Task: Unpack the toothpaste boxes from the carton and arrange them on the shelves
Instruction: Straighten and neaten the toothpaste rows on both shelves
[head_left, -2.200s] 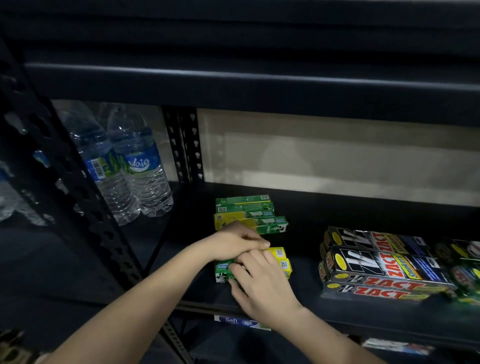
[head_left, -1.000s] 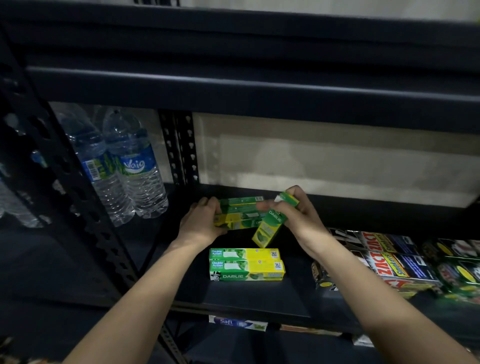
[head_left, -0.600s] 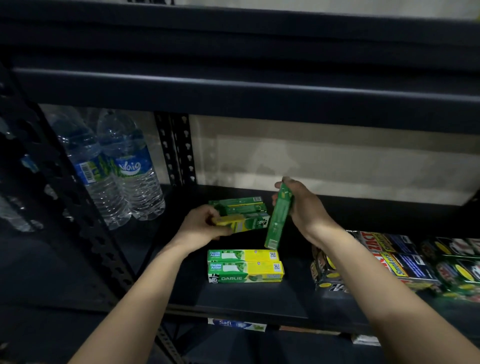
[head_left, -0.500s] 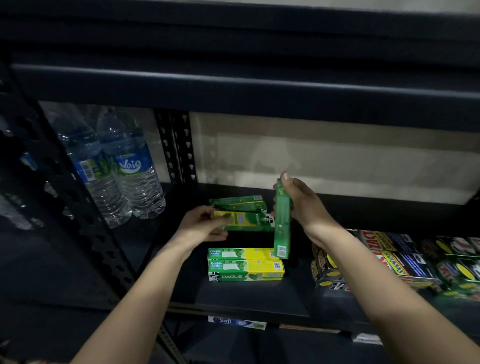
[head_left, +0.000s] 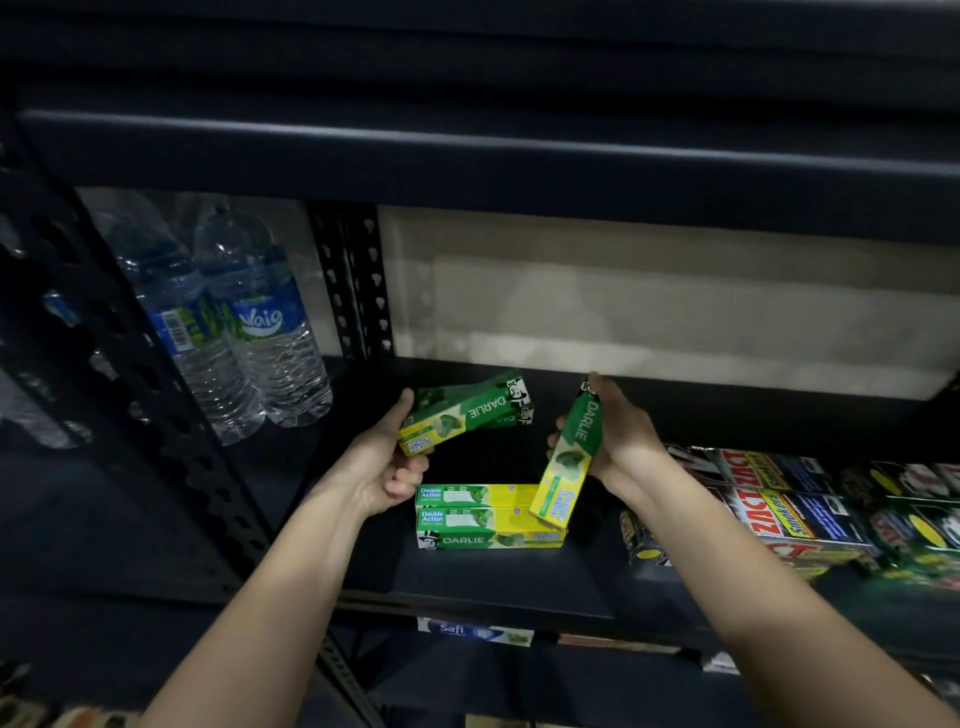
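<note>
Both hands are up inside the dark metal shelf (head_left: 498, 577), each closed on green-and-yellow Darlie toothpaste boxes. The left hand (head_left: 382, 470) clamps the yellow end of what looks like a small stack of boxes (head_left: 467, 413), tilted so the far end rises; I cannot tell exactly how many are in it. The right hand (head_left: 621, 436) grips a single box (head_left: 569, 457) held nearly on end, its lower corner just over the right end of two more boxes (head_left: 488, 517) lying flat and stacked at the front of the shelf. I cannot tell whether that corner touches them. Black Zact boxes (head_left: 769, 509) sit well to the right, water bottles (head_left: 249, 322) to the left in the next bay, and the carton is not in sight. These are thin card cartons, light and stiff along their length but easy to dent at the flaps, and the glossy print looks a little slick. To my eye the safest hold is across the long narrow sides near the middle, not pinching an end as the left hand does, since a stack held that way could fan apart.
</note>
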